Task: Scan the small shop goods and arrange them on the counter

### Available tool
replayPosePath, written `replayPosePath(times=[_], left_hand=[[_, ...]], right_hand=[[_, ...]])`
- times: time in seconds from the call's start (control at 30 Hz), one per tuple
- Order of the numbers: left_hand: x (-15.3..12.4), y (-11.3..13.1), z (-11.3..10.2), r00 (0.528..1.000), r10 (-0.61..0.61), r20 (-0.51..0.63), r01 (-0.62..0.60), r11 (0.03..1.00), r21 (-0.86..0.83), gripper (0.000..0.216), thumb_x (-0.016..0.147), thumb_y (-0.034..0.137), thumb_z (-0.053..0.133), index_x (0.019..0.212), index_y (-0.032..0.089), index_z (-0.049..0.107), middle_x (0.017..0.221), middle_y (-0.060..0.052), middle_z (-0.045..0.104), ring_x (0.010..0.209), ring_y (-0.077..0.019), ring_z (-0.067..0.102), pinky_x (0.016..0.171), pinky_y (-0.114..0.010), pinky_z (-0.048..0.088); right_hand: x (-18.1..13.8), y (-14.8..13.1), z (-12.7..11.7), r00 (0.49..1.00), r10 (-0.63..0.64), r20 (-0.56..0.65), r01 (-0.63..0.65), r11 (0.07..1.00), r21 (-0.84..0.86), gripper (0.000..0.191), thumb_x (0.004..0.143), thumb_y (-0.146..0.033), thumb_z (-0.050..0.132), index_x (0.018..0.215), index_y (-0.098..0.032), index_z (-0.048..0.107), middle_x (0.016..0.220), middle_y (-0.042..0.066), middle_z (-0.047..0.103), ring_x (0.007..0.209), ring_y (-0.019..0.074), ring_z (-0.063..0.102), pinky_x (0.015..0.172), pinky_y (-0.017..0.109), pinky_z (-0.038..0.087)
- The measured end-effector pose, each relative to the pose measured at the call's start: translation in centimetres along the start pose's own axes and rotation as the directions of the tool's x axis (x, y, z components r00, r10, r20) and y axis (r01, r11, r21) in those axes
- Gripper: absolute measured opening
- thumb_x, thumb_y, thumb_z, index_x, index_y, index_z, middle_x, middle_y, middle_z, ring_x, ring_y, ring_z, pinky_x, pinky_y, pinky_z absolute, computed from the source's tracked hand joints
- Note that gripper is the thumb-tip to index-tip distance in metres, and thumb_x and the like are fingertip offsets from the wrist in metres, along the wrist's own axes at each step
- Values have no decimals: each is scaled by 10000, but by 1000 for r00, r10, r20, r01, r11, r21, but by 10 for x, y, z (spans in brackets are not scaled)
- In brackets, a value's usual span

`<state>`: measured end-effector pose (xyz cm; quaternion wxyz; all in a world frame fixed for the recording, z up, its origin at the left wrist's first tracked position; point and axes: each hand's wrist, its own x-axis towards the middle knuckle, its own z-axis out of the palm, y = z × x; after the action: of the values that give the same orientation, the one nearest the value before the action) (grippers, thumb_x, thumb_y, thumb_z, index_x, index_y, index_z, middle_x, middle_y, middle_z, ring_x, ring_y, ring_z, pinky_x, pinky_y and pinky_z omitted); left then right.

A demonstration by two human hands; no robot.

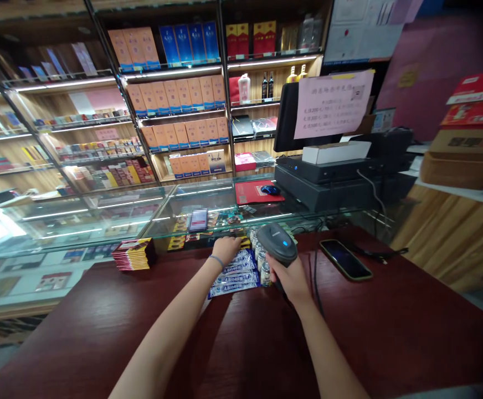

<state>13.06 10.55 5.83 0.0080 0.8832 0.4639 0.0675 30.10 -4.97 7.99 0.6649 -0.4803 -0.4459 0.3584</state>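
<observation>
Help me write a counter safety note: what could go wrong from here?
The scanner in the right hand is close to the jars, so a dip might knock some over. The left hand is at the far end of the blue packets; pulling back could disturb them. The cord runs between the right hand and the phone, so a sideways swing might drag it against the phone.
</observation>
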Motion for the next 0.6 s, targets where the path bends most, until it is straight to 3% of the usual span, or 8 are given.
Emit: replayPosePath(times=[0.1, 0.2, 0.3, 0.37, 0.43, 0.5, 0.6], left_hand=[[-13, -7, -3, 993, 53, -108, -55, 998, -14, 230, 975, 212, 558, 1168, 238, 680, 1051, -121, 741, 1025, -270, 703, 913, -367, 509], [-32, -18, -2, 949, 11, -315, -43, 995, -95, 290, 983, 187, 525, 1236, 245, 655, 1037, -106, 746, 996, -250, 698, 898, -345, 509], [-59, -30, 3, 820, -174, -546, -1, 953, -304, 293, 1024, 260, 453, 1225, 236, 665, 1035, -109, 741, 990, -250, 691, 902, -355, 514], [-80, -38, 8, 706, -351, -615, -9, 864, -504, 296, 1036, 326, 435, 1192, 231, 668, 1055, -100, 737, 993, -247, 690, 903, -360, 521], [-99, -47, 13, 610, -529, -590, -51, 717, -696, 299, 1032, 392, 449, 1165, 226, 660, 1074, -86, 731, 982, -235, 692, 896, -356, 530], [-117, -57, 17, 547, -672, -500, -115, 531, -839, 318, 1004, 469, 505, 1131, 217, 652, 1063, -76, 721, 945, -218, 692, 872, -347, 546], [-137, -71, 24, 533, -792, -299, -236, 200, -951, 397, 904, 552, 644, 1084, 199, 620, 1007, -62, 706, 857, -194, 692, 791, -343, 581]], right_hand=[[0, 0, 0, 1000, 22, 17, -22, 1000, 8, 527, 766, -611, 810, 1053, -217, 610, 593, -37, 593, 405, 130, 487, 392, 266, 424], [-1, 2, 0, 998, 39, 41, -40, 999, 8, 525, 765, -596, 818, 1059, -218, 602, 560, -49, 577, 413, 138, 495, 404, 268, 431], [-2, 2, 3, 999, 22, 24, -22, 1000, 2, 535, 764, -596, 818, 1069, -220, 592, 524, -65, 544, 401, 138, 478, 397, 266, 417], [-3, 2, 6, 999, 20, 38, -20, 1000, -15, 539, 752, -612, 820, 1048, -221, 597, 517, -60, 545, 398, 138, 471, 396, 270, 415], [-6, 1, 10, 998, 16, 60, -14, 999, -37, 539, 742, -622, 822, 1026, -218, 604, 524, -50, 559, 400, 136, 471, 403, 272, 418], [-9, 0, 15, 997, 12, 76, -7, 998, -60, 540, 741, -617, 823, 1030, -212, 612, 537, -43, 576, 397, 132, 471, 402, 269, 416], [-18, 1, 26, 994, 13, 111, -2, 995, -104, 535, 746, -578, 825, 1067, -200, 625, 549, -42, 592, 388, 127, 464, 392, 266, 414]])
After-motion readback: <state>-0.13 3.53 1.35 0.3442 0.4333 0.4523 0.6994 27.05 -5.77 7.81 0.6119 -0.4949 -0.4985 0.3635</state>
